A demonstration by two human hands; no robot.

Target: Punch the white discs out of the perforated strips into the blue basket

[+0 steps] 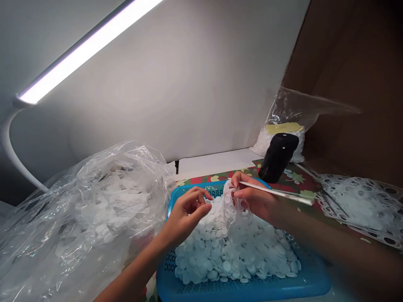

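A blue plastic basket (pixel 302 287) holds a heap of small white discs (pixel 226 266). Over the heap, my right hand (pixel 252 195) is closed on a thin white stick (pixel 277 192) that points back toward my forearm. The same fingers pinch a crumpled white sheet with round holes (pixel 231 207), hanging just above the discs. To its left, my left hand (pixel 190 209) hovers over the basket's left side with curled fingers. Its thumb and index tips are apart, and nothing shows between them.
A large clear plastic bag (pixel 126 201) of white pieces lies at left, beneath a lit lamp (pixel 91 50). Behind the basket stand a black object (pixel 278 157) and a filled bag (pixel 261 142) with a yellow label. Holed sheets (pixel 362 205) are piled at right.
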